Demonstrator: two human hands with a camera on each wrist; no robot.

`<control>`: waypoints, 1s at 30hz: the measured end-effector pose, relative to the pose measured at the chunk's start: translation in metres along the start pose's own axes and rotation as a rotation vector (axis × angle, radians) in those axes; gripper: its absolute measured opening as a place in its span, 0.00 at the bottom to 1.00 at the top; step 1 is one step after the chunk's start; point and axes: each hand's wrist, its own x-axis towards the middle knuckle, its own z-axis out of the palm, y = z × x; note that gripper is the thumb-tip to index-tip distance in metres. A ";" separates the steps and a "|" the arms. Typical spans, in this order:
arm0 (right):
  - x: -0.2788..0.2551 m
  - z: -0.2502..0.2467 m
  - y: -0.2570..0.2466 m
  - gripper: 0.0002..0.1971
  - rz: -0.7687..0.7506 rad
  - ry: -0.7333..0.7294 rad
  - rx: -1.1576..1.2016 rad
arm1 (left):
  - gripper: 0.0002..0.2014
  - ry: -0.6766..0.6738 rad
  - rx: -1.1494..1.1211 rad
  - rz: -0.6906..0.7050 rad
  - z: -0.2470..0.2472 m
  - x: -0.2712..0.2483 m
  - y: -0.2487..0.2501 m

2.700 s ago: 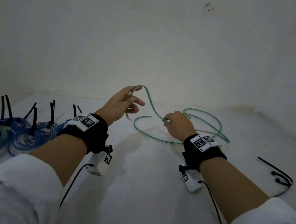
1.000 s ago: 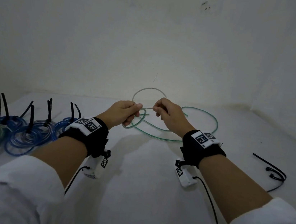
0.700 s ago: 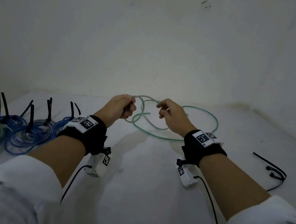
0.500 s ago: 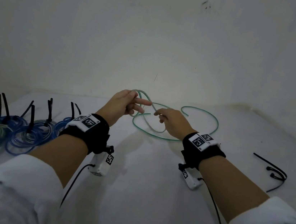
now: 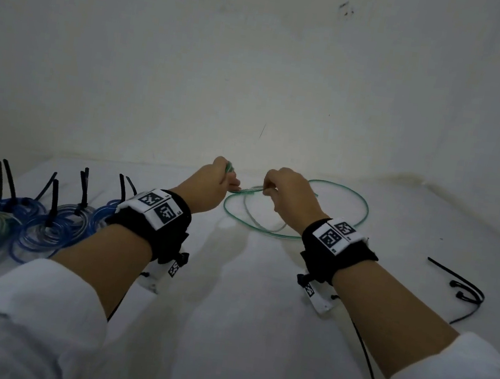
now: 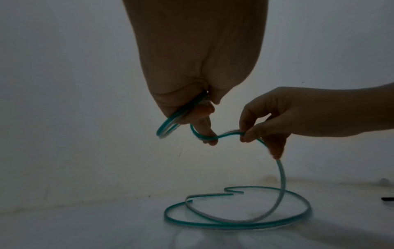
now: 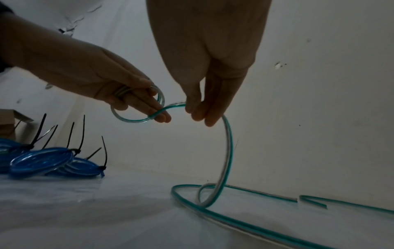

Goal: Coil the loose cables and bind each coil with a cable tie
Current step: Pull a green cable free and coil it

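At centre frame I see my left hand (image 5: 207, 188) gripping two small loops of the one green cable (image 5: 364, 204), while my right hand (image 5: 289, 194) pinches the strand just beside it. The rest lies on the white table (image 5: 241, 315). Several bound blue coils (image 5: 25, 223) sit lower left; two loose black ties (image 5: 464, 287) lie right.

Green cable (image 5: 292, 234) partly coiled, rest looped on table.

Dim white walls (image 5: 259, 63) with dark marks above a white table (image 5: 241, 315).
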 end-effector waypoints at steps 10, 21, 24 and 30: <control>0.000 -0.007 -0.008 0.05 -0.097 -0.075 0.074 | 0.08 -0.017 0.167 0.021 0.002 -0.004 0.003; 0.006 -0.006 -0.011 0.04 -0.247 0.005 0.100 | 0.07 0.018 0.223 0.146 0.005 -0.010 0.009; 0.003 -0.008 -0.006 0.06 -0.182 0.023 0.136 | 0.07 0.064 0.304 0.114 0.000 -0.007 0.003; 0.001 -0.013 0.004 0.05 -0.083 -0.123 0.127 | 0.08 0.084 0.268 0.035 -0.003 -0.007 -0.004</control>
